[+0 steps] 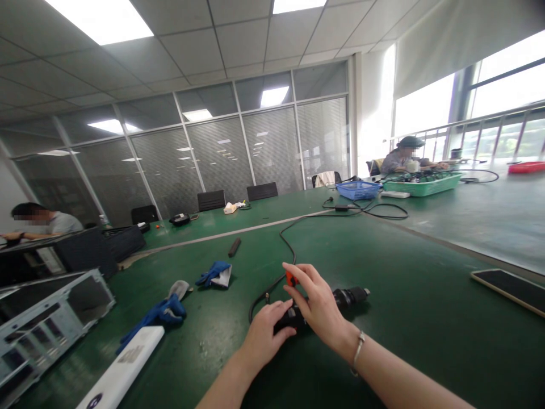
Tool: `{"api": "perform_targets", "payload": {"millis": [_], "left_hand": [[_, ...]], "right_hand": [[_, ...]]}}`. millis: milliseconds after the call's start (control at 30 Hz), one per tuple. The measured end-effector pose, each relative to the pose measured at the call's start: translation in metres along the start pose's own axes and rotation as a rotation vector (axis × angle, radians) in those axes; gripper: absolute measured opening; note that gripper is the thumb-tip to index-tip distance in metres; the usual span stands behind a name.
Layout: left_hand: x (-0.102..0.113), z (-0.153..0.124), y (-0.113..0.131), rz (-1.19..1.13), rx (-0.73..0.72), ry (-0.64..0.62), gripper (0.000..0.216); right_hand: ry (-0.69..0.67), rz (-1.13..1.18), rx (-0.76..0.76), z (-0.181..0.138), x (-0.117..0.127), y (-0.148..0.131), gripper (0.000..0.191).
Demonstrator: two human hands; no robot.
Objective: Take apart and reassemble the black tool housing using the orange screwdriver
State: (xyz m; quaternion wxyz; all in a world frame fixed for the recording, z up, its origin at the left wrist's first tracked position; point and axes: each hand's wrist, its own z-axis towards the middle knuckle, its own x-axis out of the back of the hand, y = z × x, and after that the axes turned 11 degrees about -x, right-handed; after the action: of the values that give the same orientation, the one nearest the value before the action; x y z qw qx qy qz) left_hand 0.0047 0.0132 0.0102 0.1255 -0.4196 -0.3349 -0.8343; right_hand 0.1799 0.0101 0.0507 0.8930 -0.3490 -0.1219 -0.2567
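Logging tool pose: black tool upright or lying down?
Lying down: the black tool stretches lengthwise, low along the green table.

one corded tool (294,316), two blue gloves (215,275)

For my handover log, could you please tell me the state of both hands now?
Left hand: closed, holding the black tool.
Right hand: closed, pinching the orange piece.

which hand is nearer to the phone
Right. The right hand, thumb and fingers about an orange piece, is left of the phone; the left hand, on the black tool, is farther left.
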Motion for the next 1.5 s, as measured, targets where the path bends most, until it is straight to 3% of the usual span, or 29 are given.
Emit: {"api": "perform_targets", "payload": {"millis": [167,400,600,800,1133,1267,1500], "left_hand": [[0.000,0.000,0.002,-0.009,-0.009,-0.005,0.044],[0.002,0.001,0.006,0.006,0.006,-0.011,0.040],[0.002,0.002,0.006,-0.022,-0.020,0.000,0.038],[0.002,0.002,0.005,-0.009,-0.013,-0.005,0.038],[0.004,0.002,0.008,-0.014,-0.021,-0.014,0.036],[0.005,0.002,0.009,-0.011,-0.011,-0.017,0.042],[0.012,-0.005,-0.002,-0.055,0.020,-0.013,0.049]], "right_hand": [[-0.040,0.015,0.029,-0.002,0.000,-0.004,0.053],[-0.016,-0.081,0.038,-0.004,-0.002,0.002,0.042],[-0.024,-0.063,0.081,-0.006,0.001,-0.005,0.051],[-0.009,-0.164,0.070,-0.004,-0.001,0.000,0.046],[-0.047,-0.162,0.057,-0.005,0.000,-0.005,0.054],[-0.038,-0.186,0.051,-0.003,0.000,-0.002,0.048],[-0.042,-0.118,0.076,-0.003,0.001,0.000,0.054]]}}
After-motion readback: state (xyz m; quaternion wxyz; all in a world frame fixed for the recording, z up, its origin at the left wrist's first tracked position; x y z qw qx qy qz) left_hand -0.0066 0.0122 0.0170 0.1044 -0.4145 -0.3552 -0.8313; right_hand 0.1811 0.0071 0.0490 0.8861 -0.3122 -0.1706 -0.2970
